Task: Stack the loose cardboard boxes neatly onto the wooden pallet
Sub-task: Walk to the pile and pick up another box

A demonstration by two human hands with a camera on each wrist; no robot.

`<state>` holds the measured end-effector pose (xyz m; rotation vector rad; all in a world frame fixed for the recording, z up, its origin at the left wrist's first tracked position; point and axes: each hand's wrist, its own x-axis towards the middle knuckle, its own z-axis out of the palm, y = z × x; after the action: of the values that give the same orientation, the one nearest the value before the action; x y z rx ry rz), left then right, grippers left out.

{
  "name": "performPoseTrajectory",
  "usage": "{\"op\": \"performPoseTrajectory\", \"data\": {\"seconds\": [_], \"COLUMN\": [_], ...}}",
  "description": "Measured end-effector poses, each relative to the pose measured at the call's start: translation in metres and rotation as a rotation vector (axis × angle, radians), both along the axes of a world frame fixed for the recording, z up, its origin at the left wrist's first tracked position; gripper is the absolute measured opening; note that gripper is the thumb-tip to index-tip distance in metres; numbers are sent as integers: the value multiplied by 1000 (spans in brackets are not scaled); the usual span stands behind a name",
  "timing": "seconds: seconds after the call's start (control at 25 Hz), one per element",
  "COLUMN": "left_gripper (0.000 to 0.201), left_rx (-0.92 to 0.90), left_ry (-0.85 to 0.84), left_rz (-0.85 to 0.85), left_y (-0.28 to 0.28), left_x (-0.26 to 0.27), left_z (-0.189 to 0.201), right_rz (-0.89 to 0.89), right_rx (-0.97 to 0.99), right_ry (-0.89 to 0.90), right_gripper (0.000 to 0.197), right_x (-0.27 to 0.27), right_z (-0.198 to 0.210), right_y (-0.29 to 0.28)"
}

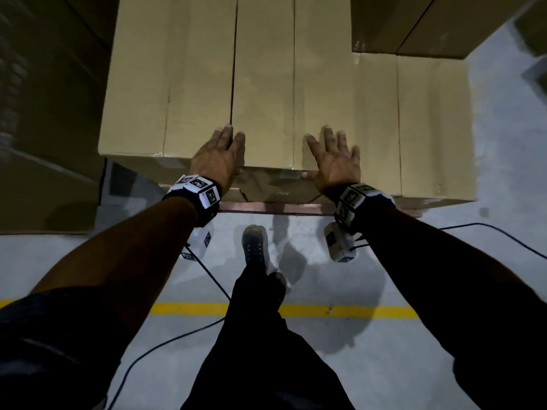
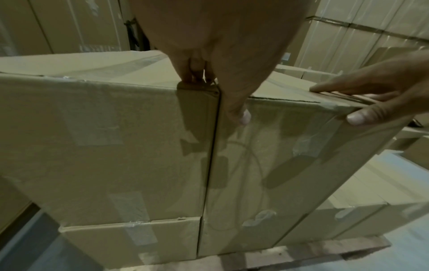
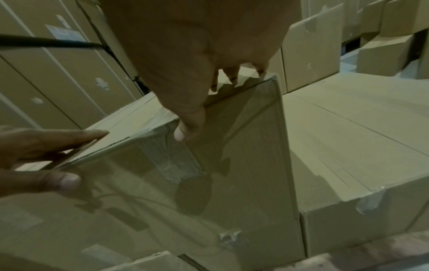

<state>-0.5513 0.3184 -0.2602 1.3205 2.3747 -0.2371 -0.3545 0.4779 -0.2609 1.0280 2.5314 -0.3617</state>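
Note:
A tall cardboard box (image 1: 266, 99) stands in the stack on the wooden pallet (image 1: 296, 208), tight against a same-height box (image 1: 165, 84) on its left. My left hand (image 1: 217, 155) lies flat over the seam between the two, fingers straight, thumb down the front face (image 2: 278, 155). My right hand (image 1: 334, 155) rests flat on the same box's top near its right side, fingers spread, thumb (image 3: 185, 128) over the front edge. In the left wrist view the right hand (image 2: 376, 97) touches the box's top corner. Neither hand curls round anything.
Lower boxes (image 1: 429, 128) fill the pallet's right side, with a higher pair (image 1: 414, 22) behind them. A dark stack of cartons (image 1: 44, 113) stands close on the left. My foot (image 1: 254, 247) is by the pallet; cables (image 1: 165, 341) and a yellow line (image 1: 355, 311) cross the floor.

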Motion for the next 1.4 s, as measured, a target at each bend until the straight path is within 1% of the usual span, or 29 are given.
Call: {"op": "performPoseTrajectory", "data": {"seconds": [0.16, 0.4, 0.64, 0.84, 1.16, 1.4], "left_gripper": [82, 77, 76, 71, 71, 72], "left_rx": [-21, 57, 45, 75, 58, 10], "left_ry": [13, 22, 33, 30, 85, 84], "left_rz": [-13, 13, 21, 30, 0, -21], "left_y": [0, 0, 1, 1, -3, -1], "left_x": [0, 5, 4, 4, 11, 12], "left_z": [5, 10, 11, 11, 10, 12], "right_rz": [11, 12, 13, 11, 15, 15], "right_rx": [9, 19, 29, 19, 21, 16], "right_ry": [2, 10, -2, 8, -10, -6], "right_gripper": [82, 82, 81, 81, 81, 80], "right_x": [-2, -5, -8, -10, -10, -9], "right_z": [2, 3, 2, 4, -4, -6], "right_y": [-1, 6, 7, 10, 9, 8]}}
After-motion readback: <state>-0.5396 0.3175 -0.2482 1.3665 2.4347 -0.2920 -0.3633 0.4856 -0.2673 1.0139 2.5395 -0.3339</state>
